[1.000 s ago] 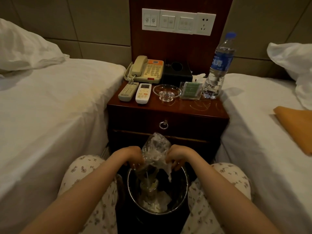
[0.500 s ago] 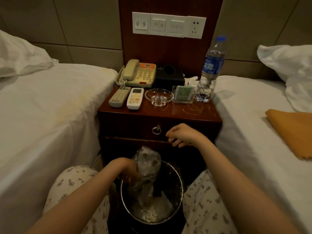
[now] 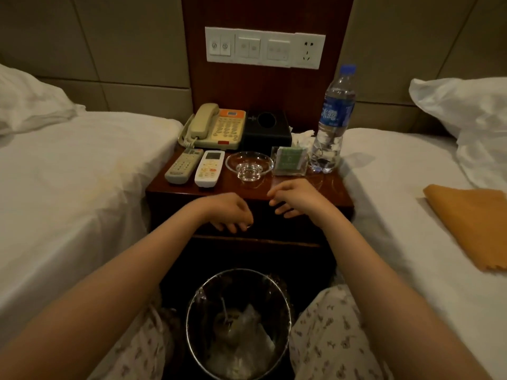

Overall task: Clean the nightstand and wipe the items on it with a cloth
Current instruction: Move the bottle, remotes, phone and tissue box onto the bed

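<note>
My left hand [image 3: 227, 212] and right hand [image 3: 296, 198] hover loosely curled and empty at the near edge of the nightstand [image 3: 336, 185]. The orange cloth [image 3: 472, 223] lies on the right bed [image 3: 384, 215] (well apart), so I'd fetch it first.

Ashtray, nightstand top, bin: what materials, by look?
Ashtray: clear glass; see-through, bright glints.
Nightstand: dark red wood, possibly veneer, glossy varnish; top mirrors light.
Bin: probably polished metal; shiny reflective rim and wall.
</note>
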`<state>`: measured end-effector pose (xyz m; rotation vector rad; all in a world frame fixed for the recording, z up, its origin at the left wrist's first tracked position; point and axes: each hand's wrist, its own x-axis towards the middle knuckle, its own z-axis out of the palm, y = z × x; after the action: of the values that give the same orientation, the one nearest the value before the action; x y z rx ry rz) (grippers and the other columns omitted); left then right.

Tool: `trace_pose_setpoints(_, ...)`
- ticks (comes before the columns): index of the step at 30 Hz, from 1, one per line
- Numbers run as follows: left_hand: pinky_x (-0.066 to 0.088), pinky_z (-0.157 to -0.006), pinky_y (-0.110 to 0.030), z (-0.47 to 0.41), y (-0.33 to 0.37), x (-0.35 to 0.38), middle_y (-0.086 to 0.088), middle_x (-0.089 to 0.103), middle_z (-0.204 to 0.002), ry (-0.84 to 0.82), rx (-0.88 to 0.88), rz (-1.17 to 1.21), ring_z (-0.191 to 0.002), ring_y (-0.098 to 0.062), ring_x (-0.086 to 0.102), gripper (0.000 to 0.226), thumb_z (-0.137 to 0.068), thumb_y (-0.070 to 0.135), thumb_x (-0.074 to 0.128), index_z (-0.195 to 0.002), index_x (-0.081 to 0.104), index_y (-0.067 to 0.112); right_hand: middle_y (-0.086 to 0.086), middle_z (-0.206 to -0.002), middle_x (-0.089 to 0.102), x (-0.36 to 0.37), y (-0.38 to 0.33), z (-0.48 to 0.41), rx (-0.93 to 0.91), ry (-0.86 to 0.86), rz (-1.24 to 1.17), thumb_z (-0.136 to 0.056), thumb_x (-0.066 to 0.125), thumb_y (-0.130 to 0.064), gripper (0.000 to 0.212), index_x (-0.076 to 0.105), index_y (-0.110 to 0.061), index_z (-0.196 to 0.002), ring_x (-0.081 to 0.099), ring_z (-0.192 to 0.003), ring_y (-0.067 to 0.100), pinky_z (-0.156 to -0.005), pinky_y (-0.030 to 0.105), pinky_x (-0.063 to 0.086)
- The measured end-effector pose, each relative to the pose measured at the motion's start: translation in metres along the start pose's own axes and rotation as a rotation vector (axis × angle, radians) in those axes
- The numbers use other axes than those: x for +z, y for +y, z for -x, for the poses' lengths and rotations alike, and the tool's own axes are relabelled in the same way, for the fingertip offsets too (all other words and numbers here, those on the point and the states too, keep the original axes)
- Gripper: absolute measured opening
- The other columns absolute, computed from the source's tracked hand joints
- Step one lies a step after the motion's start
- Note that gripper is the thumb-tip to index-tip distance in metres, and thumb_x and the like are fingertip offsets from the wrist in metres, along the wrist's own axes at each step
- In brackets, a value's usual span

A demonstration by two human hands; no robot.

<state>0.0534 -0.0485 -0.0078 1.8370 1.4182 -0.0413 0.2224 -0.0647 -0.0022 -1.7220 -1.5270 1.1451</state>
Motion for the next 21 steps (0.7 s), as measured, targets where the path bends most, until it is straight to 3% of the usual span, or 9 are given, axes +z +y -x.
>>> trace_pose_setpoints(4, 0.045, -0.061, -0.02, 0.0, 0.049, -0.032, 0.009, 0.064, -0.085, 0.195, 0.21, 0.087, -0.072, -0.006, 0.059, 0.012, -0.096, 0.025, 0.048, -0.101, 0.059, 0.022, 0.003, -0.084, 0.064, -0.038, -0.022, -0.002, -0.182, 0.278, -0.213, -0.091, 0.05, -0.003, 0.023, 0.061, -0.018, -0.078, 0.057, -0.062, 0.01, -0.06, 0.024, 0.049)
trace_pose_setpoints(8, 0.044, -0.048, -0.012, -0.014, 0.086, -0.049, 0.007, 0.058, -0.082, 0.367, 0.361, 0.084, -0.066, -0.006, 0.056, 0.014, -0.096, 0.017, 0.049, -0.106, 0.058, 0.014, 0.006, -0.106, 0.061, -0.065, -0.018, -0.025, -0.189, 0.662, -0.171, -0.083, 0.064, -0.011, 0.014, 0.057, -0.018, -0.092, 0.058, -0.092, 0.016, -0.083, 0.03, 0.049)
trace_pose_setpoints(11, 0.043, -0.056, -0.018, -0.035, 0.102, -0.056, 0.002, 0.055, -0.093, 0.438, 0.407, 0.06, -0.073, -0.01, 0.055, 0.019, -0.095, 0.012, 0.049, -0.113, 0.055, 0.014, 0.01, -0.123, 0.047, -0.087, -0.011, -0.045, -0.189, 0.857, -0.01, -0.074, 0.076, -0.025, 0.053, 0.044, -0.012, -0.115, 0.048, -0.112, 0.024, -0.089, 0.03, 0.04)
trace_pose_setpoints(14, 0.042, -0.059, -0.017, -0.061, 0.114, -0.066, 0.001, 0.054, -0.097, 0.484, 0.407, 0.03, -0.073, -0.007, 0.051, 0.025, -0.094, 0.008, 0.048, -0.117, 0.054, 0.012, 0.013, -0.139, 0.038, -0.112, -0.01, -0.066, -0.158, 0.803, 0.055, -0.067, 0.081, -0.04, 0.091, 0.029, -0.009, -0.135, 0.039, -0.128, 0.029, -0.102, 0.037, 0.037)
trace_pose_setpoints(16, 0.044, -0.061, -0.019, -0.079, 0.122, -0.073, -0.003, 0.058, -0.104, 0.478, 0.385, 0.015, -0.077, -0.01, 0.055, 0.028, -0.092, 0.005, 0.046, -0.119, 0.054, 0.012, 0.012, -0.143, 0.039, -0.12, -0.01, -0.082, -0.147, 0.727, 0.018, -0.063, 0.082, -0.044, 0.104, 0.022, -0.01, -0.141, 0.04, -0.13, 0.03, -0.105, 0.042, 0.038)
trace_pose_setpoints(18, 0.046, -0.069, -0.024, -0.096, 0.131, -0.078, -0.008, 0.057, -0.119, 0.446, 0.363, -0.02, -0.096, -0.018, 0.058, 0.031, -0.092, 0.004, 0.046, -0.121, 0.052, 0.012, 0.009, -0.138, 0.048, -0.122, -0.007, -0.096, -0.174, 0.678, -0.048, -0.063, 0.083, -0.042, 0.1, 0.025, -0.011, -0.138, 0.05, -0.123, 0.028, -0.101, 0.042, 0.043)
trace_pose_setpoints(21, 0.039, -0.079, -0.026, -0.121, 0.149, -0.086, -0.013, 0.047, -0.132, 0.376, 0.332, -0.253, -0.117, -0.026, 0.05, 0.039, -0.093, 0.009, 0.05, -0.132, 0.043, 0.011, 0.005, -0.126, 0.059, -0.125, 0.002, -0.114, -0.22, 0.681, -0.044, -0.067, 0.081, -0.033, 0.076, 0.041, -0.013, -0.129, 0.058, -0.112, 0.024, -0.085, 0.031, 0.045)
